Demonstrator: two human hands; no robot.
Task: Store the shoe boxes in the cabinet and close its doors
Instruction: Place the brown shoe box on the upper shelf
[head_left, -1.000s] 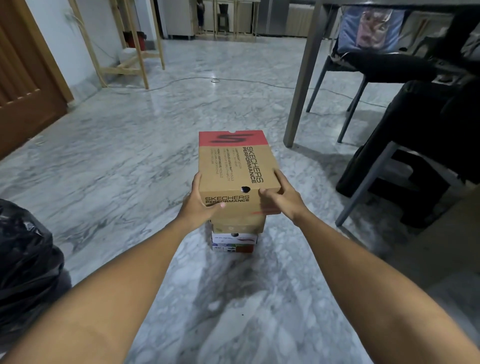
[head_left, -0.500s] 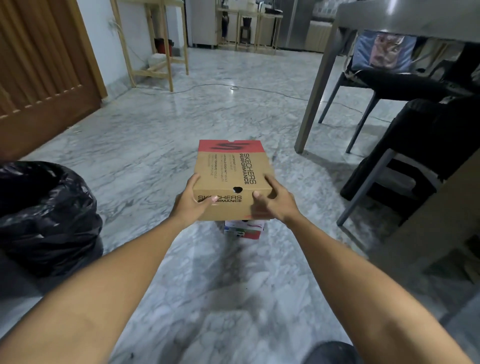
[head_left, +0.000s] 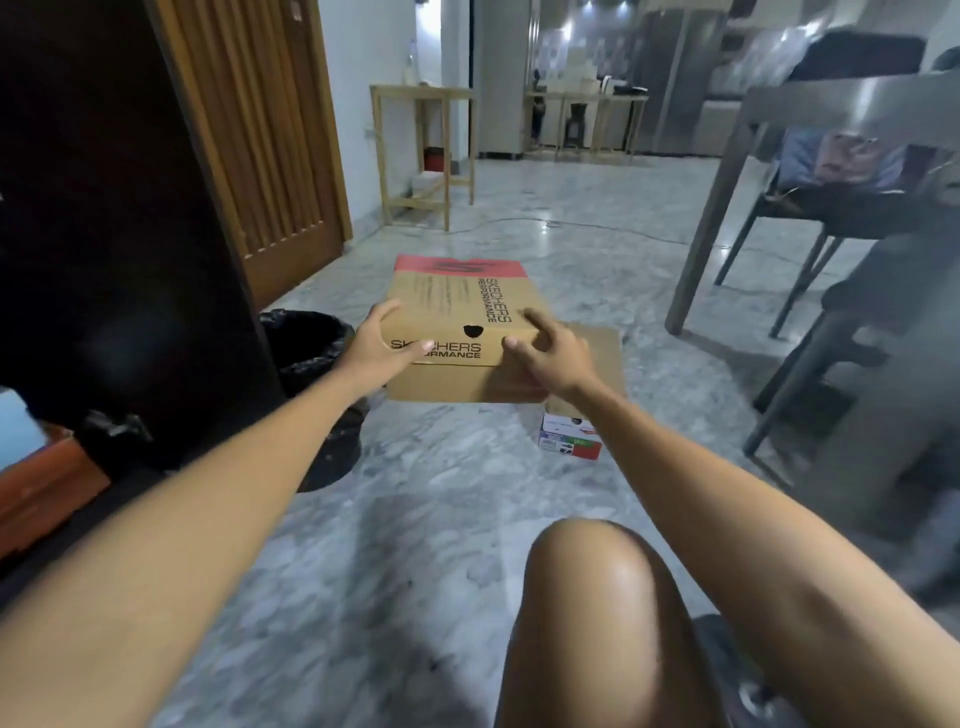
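Observation:
A brown Skechers shoe box (head_left: 452, 306) with a red far end hangs in the air above the marble floor. My left hand (head_left: 371, 348) grips its near left corner and my right hand (head_left: 545, 358) grips its near right corner. Behind my right hand, another brown box (head_left: 597, 353) rests on a small white and red box (head_left: 571, 441) on the floor. A dark cabinet panel (head_left: 119, 234) stands tall at the left, close to the held box; its inside is hidden.
A bin lined with a black bag (head_left: 311, 358) stands between the cabinet panel and the held box. A grey table leg (head_left: 701, 249) and dark chairs (head_left: 841, 364) crowd the right side. My bare knee (head_left: 587, 597) is low in the middle. A cable (head_left: 597, 228) crosses the far floor.
The Skechers box has come up off the stack and swung left toward the dark cabinet, both hands still on it. The view turned left, and my knee came into view.

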